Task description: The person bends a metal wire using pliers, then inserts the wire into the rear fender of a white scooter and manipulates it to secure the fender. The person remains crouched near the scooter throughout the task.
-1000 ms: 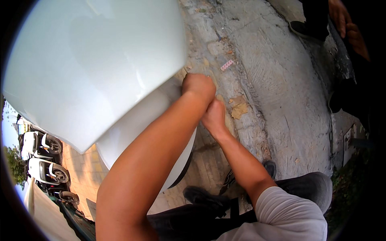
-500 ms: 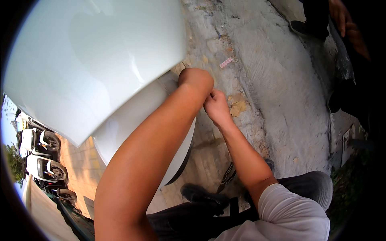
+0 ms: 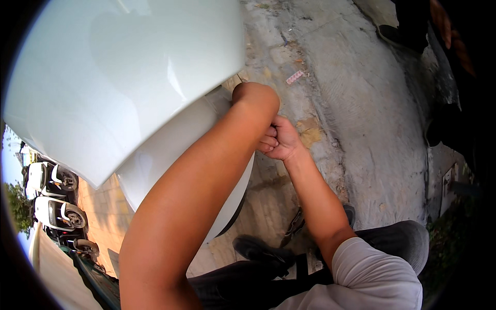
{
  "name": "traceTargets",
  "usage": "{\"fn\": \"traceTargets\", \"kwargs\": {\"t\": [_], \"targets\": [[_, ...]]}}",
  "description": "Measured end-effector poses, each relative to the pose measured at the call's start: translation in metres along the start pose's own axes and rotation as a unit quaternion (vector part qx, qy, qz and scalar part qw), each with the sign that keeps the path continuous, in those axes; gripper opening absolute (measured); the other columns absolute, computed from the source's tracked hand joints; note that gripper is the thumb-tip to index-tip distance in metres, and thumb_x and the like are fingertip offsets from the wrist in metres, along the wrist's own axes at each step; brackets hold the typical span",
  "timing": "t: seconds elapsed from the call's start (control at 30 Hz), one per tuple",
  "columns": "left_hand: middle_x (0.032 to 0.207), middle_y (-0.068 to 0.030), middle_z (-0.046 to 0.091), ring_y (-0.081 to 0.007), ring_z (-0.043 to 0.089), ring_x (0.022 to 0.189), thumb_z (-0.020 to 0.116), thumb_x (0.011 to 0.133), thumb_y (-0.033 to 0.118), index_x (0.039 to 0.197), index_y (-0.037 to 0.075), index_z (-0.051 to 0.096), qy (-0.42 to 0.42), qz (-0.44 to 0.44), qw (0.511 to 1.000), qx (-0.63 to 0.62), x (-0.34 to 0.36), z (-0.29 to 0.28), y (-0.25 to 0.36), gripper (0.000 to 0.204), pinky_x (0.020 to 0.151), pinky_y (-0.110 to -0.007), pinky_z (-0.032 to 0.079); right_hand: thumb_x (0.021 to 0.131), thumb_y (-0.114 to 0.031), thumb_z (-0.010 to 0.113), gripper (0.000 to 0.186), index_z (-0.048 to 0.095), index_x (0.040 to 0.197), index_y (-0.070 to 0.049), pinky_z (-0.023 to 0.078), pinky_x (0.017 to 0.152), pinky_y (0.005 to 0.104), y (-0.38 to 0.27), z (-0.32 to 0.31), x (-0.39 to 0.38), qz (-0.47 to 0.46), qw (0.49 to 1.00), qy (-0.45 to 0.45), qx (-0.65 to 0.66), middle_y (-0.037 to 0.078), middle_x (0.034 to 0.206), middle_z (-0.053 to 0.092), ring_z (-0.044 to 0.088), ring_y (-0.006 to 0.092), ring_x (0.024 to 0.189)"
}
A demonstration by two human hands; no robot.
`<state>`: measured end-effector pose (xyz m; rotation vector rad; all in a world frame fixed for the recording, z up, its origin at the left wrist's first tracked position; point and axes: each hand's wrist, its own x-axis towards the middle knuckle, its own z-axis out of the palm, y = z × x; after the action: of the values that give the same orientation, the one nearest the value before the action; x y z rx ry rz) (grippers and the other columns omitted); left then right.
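Two hands close together beside a glossy white panel

The white panel (image 3: 129,77) fills the upper left, its lower edge slanting up toward the hands; a lower white panel (image 3: 155,165) lies beneath it, partly behind the left forearm. The left hand (image 3: 258,98) bends sharply at the wrist beside the panel's right-hand corner; its fingers are hidden, so its grip cannot be told. The right hand (image 3: 281,138) is just below, fingers curled toward the palm; whether they enclose anything cannot be made out. Contact between either hand and the panels is likewise unclear. Judging by the shine and the clean edge, the white panel should be stiff, smooth, rather slippery and easily scratched; its weight cannot be judged. The lower edge appears the likeliest hold, with fingers hooked beneath. A dry leaf (image 3: 311,135) lies on the ground to the right.
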<state>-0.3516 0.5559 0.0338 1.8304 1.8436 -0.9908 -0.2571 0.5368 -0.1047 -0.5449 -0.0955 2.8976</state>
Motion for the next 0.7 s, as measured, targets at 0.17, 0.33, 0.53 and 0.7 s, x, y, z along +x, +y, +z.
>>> {"fn": "traceTargets", "kwargs": {"t": [0.17,0.33,0.53,0.7], "targets": [[0.109,-0.0106,0.070,-0.0292,0.068,0.101,0.067,0.080,0.012,0.102,0.008,0.074,-0.003,-0.025,1.000,0.016,0.000,0.000,-0.001,0.023,0.075,-0.046,0.057,0.093,-0.014,0.051,0.016,0.058,0.080,-0.008,0.033,0.040,0.0337,0.021,0.006,0.001,-0.280,0.892,0.130,-0.330,0.002,0.052,0.047,0.043,0.0187,0.040],[0.115,-0.0119,0.068,-0.0297,0.066,0.106,0.065,0.083,0.011,0.107,0.009,0.073,-0.005,-0.026,1.000,0.011,0.000,0.002,0.003,0.026,0.077,-0.047,0.056,0.092,-0.015,0.053,0.016,0.060,0.084,-0.004,0.041,0.046,0.0393,0.042,0.010,0.004,-0.477,0.503,0.281,-0.663,0.011,0.057,0.055,0.054,0.0260,0.048],[0.117,-0.0128,0.067,-0.0304,0.066,0.107,0.063,0.084,0.013,0.110,0.009,0.072,0.000,-0.013,1.000,0.011,0.000,0.003,0.006,0.028,0.077,-0.046,0.056,0.093,-0.019,0.051,0.020,0.057,0.079,-0.007,0.035,0.040,0.0333,0.037,0.013,0.015,-0.320,0.879,0.203,-0.291,0.002,0.051,0.048,0.043,0.0178,0.040],[0.113,-0.0126,0.069,-0.0310,0.068,0.102,0.063,0.084,0.012,0.106,0.008,0.073,0.009,-0.010,0.999,-0.033,0.002,-0.001,0.000,0.025,0.075,-0.045,0.057,0.096,-0.023,0.048,0.026,0.047,0.071,-0.013,0.020,0.039,0.0250,-0.008,0.013,-0.009,-0.020,0.999,0.020,-0.018,-0.007,0.052,0.027,0.021,0.0074,0.040]]}}
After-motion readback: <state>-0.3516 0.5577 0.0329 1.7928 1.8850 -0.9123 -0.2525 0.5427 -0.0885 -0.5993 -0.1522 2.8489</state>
